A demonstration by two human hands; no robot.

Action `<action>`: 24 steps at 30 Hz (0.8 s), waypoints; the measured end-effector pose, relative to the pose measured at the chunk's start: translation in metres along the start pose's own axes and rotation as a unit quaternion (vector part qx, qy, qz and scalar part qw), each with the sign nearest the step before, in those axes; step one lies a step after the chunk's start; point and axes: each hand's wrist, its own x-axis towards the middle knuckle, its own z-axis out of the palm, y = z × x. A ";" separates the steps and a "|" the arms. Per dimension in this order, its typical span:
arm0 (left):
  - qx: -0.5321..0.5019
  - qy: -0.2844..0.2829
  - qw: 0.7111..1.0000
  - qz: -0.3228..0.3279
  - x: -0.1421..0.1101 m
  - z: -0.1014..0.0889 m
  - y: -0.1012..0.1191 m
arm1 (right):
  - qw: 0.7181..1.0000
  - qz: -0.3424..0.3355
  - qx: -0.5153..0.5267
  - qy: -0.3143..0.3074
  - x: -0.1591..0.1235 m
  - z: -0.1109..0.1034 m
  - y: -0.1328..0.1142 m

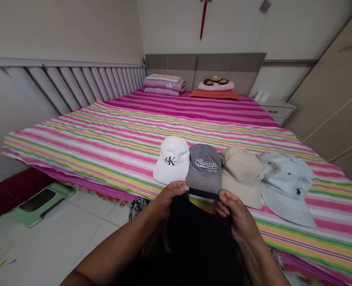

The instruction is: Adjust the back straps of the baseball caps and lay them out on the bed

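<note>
Both my hands are closed on a black cap (201,228), held at the front edge of the bed. A narrow dark strap (204,194) stretches between them above the cap's opening. My left hand (171,198) pinches its left end, thumb on top; the right end is between the fingers of my right hand (234,210). The cap's lower part blends into dark cloth. Just beyond lie a white cap (173,159) with "CK" letters, a grey cap (205,167) with white lettering, a beige cap (242,174) and a pale blue cap (287,184), side by side in a row.
The caps rest on a bed (104,147) with a striped cover. Folded purple bedding (164,85) and a pink pile (216,86) stand by the headboard (196,63). A green stool (41,204) is on the tiled floor at left; a nightstand (277,109) stands at right.
</note>
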 end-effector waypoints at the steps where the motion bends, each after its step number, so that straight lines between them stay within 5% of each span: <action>1: -0.018 0.003 1.000 0.019 -0.001 -0.003 0.002 | 0.999 -0.013 0.039 0.017 0.002 -0.002 0.000; 5: -0.035 0.004 0.998 0.046 -0.003 -0.015 0.009 | 0.994 0.000 0.099 0.035 0.006 -0.009 0.001; 10: -0.061 0.052 0.995 0.062 -0.005 -0.027 0.023 | 0.978 0.163 0.065 -0.111 0.007 -0.001 0.015; 13: -0.062 0.088 0.994 0.030 -0.008 -0.041 0.036 | 0.981 0.139 0.087 -0.106 0.011 0.013 0.018; 16: -0.087 0.041 0.995 0.004 -0.017 -0.065 0.038 | 0.986 0.095 0.131 -0.042 0.020 0.028 0.015; 20: -0.056 -0.057 0.997 -0.018 -0.042 -0.105 0.010 | 0.982 0.070 0.170 0.031 0.036 0.039 0.014; 24: -0.011 -0.023 0.994 -0.105 -0.073 -0.125 -0.041 | 0.978 0.050 0.185 0.083 0.054 0.040 0.024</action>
